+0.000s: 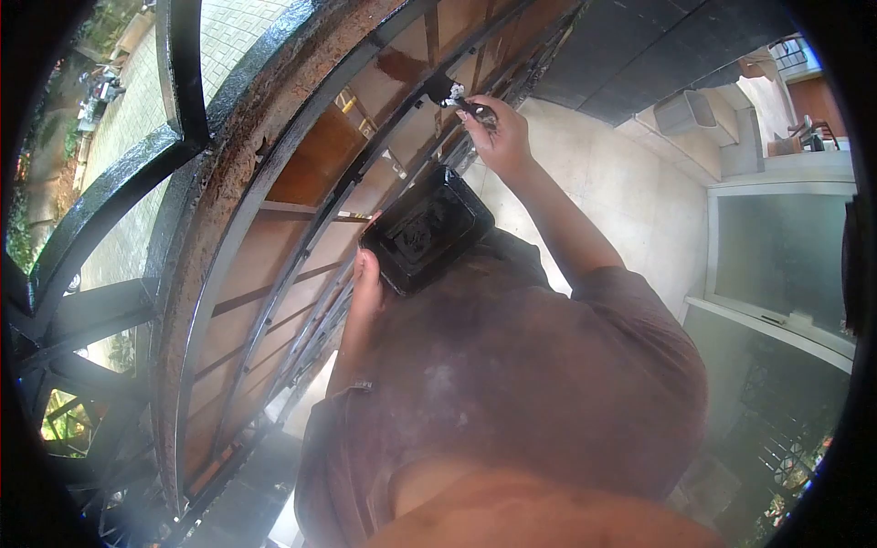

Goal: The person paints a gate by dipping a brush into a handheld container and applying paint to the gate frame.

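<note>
My left hand (367, 276) is closed on the near side of a black paint tray (425, 228), its thumb over the rim. Dark wet-looking paint coats the inside of the tray, which I hold tilted close to my body. Farther up, my right hand (499, 137) grips the handle of a paintbrush (449, 93), whose dark head is up against the bars of a metal gate (315, 224). Black covers many of the bars, while a curved one (233, 164) shows brown rust. I cannot make out exactly where the bristles touch.
Brown panels (315, 160) back the bars. Through the gate on the left lies a paved area (233, 36) with greenery beyond. Pale floor (585, 155) spreads behind my right arm. On the right are a grey bin (685, 114) on a ledge and a glass-paned door or window (776, 260).
</note>
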Demonstrator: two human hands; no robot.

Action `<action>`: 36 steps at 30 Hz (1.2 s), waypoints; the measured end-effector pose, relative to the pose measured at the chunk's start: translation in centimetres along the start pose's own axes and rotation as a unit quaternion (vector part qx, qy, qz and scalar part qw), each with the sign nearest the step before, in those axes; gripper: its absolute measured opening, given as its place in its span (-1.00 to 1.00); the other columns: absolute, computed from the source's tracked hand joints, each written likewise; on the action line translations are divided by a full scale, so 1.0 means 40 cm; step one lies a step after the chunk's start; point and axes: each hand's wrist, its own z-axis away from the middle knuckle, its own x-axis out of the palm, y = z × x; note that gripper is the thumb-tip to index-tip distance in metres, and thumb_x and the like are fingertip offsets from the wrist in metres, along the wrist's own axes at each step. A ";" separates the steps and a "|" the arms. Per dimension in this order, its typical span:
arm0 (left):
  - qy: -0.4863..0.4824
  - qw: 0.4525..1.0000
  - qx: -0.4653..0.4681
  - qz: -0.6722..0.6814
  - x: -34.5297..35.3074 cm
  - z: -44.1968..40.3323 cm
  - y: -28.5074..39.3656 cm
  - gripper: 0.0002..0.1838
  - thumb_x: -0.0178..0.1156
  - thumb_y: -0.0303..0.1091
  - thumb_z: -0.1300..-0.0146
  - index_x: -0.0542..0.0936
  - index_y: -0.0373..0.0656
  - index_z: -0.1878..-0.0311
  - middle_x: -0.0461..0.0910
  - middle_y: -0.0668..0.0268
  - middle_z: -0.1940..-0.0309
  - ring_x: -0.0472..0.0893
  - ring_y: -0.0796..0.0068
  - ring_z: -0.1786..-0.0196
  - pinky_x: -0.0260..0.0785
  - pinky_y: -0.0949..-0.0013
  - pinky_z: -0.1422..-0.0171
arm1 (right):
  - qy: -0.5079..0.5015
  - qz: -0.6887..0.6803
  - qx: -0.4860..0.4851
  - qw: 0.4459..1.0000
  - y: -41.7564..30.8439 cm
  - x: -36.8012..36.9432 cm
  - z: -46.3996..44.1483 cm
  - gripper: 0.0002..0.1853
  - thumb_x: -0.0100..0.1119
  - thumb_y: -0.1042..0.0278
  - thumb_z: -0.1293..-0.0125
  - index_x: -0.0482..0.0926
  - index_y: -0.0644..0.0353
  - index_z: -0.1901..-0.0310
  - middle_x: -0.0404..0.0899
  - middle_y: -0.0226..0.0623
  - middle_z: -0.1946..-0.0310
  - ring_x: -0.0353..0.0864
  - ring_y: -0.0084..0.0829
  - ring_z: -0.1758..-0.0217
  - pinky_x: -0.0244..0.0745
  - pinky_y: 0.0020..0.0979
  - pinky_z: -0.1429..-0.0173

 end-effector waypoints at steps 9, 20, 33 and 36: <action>-0.002 1.000 0.005 0.000 -0.005 0.000 0.000 -0.22 -0.11 0.21 -0.46 0.14 -0.19 -0.51 0.25 0.17 -0.44 0.28 0.32 -0.44 0.07 0.24 -0.52 | -0.037 0.016 -0.010 0.999 -0.043 0.002 0.011 -0.75 0.34 0.53 -0.21 0.57 0.29 0.08 0.70 -0.15 0.27 0.74 -0.36 0.22 0.58 -0.44 0.15; 0.021 1.000 0.005 -0.005 -0.025 0.033 0.006 -0.23 -0.12 0.22 -0.46 0.14 -0.17 -0.51 0.26 0.17 -0.44 0.28 0.33 -0.44 0.13 0.22 -0.49 | -0.050 -0.003 -0.063 0.997 -0.075 0.023 0.027 -0.72 0.40 0.42 -0.18 0.57 0.24 0.10 0.64 -0.11 0.34 0.67 -0.13 0.33 0.55 -0.30 0.27; -0.033 0.999 0.038 -0.010 -0.021 0.039 -0.006 -0.20 -0.26 0.25 -0.48 0.04 -0.18 -0.54 0.16 0.15 -0.49 0.24 0.25 -0.48 0.11 0.16 -0.53 | -0.077 -0.018 -0.033 0.996 -0.123 0.041 0.056 -0.75 0.40 0.39 -0.19 0.60 0.24 0.13 0.65 -0.12 0.33 0.68 -0.17 0.33 0.56 -0.32 0.28; -0.020 0.999 0.031 0.012 -0.016 0.042 -0.010 -0.23 -0.28 0.21 -0.50 0.05 -0.19 -0.54 0.17 0.15 -0.48 0.25 0.26 -0.47 0.12 0.17 -0.53 | -0.082 -0.047 -0.013 0.995 -0.117 0.045 0.061 -0.73 0.41 0.39 -0.17 0.60 0.25 0.13 0.65 -0.11 0.35 0.68 -0.16 0.37 0.54 -0.33 0.29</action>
